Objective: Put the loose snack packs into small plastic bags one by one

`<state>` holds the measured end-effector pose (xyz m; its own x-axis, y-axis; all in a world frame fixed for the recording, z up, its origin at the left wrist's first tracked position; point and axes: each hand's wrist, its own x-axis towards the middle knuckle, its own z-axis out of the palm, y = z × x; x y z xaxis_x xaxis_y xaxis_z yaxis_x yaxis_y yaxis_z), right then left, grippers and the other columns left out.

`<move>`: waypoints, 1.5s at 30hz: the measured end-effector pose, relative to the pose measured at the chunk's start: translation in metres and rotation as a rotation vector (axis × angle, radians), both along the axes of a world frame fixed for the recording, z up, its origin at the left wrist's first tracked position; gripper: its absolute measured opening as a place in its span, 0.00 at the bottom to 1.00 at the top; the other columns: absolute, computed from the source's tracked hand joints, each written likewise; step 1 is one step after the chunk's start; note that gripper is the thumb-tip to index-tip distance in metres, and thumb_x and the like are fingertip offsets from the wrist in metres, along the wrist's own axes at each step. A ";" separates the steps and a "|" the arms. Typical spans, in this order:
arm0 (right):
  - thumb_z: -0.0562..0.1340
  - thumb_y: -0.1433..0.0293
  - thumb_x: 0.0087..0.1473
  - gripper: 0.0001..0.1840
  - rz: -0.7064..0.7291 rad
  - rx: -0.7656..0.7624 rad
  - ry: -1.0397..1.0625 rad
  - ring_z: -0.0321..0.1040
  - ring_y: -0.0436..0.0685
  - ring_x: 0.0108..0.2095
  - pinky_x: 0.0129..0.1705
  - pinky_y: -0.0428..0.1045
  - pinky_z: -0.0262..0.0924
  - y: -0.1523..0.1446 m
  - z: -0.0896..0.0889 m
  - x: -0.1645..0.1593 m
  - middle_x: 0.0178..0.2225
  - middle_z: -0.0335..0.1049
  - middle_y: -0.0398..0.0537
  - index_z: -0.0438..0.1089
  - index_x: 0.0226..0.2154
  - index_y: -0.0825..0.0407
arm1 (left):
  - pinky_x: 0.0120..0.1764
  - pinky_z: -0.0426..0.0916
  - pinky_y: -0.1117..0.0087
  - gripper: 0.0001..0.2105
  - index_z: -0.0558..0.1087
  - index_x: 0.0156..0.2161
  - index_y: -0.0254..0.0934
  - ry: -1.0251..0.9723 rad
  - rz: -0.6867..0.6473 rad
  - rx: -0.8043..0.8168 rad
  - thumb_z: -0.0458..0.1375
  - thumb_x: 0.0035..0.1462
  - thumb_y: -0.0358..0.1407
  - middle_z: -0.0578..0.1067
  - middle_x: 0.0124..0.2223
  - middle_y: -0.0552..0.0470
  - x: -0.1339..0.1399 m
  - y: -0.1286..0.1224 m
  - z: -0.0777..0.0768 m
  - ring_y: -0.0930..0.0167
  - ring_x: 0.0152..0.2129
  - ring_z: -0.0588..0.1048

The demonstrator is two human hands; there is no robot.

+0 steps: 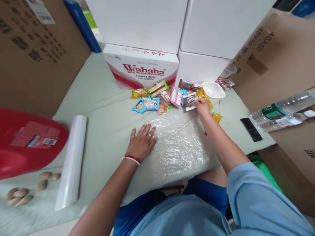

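Note:
A clear sheet of plastic film [179, 147] lies spread and wrinkled on the table in front of me. My left hand [141, 141] rests flat on its left edge, fingers stretched out. Farther back, my right hand [203, 106] pinches the right edge of a dark snack packet [190, 100] with a round biscuit printed on it. Around that packet is a pile of wrapped snacks: a pink packet [176, 97], a blue packet [150, 104], a yellow packet [139, 93] and a green-ended wafer pack [158, 88]. My right fingertips are partly hidden.
Behind the snacks stand a Wahaha carton [145, 70] and white boxes [204, 67]. A white bowl [214, 91] sits right of the pile. A phone [251, 129] and plastic bottles [283, 111] lie at right. Leftward are a film roll [72, 160], a red container [29, 141] and several brown oval objects [21, 193].

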<state>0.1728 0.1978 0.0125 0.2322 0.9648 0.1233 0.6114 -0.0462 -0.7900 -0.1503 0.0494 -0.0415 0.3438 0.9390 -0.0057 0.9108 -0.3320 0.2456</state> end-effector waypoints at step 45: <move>0.67 0.55 0.58 0.44 0.405 0.103 -0.678 0.62 0.75 0.62 0.64 0.67 0.59 0.035 -0.009 -0.077 0.66 0.63 0.64 0.58 0.71 0.52 | 0.72 0.43 0.36 0.27 0.62 0.72 0.41 -0.057 -0.010 0.041 0.43 0.74 0.44 0.55 0.77 0.43 -0.002 -0.003 -0.004 0.56 0.73 0.55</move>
<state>0.0955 0.2326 0.0038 -0.2916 0.9343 0.2050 0.9141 0.3353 -0.2279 -0.1525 0.0467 -0.0451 0.3514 0.9347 0.0530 0.8924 -0.3516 0.2830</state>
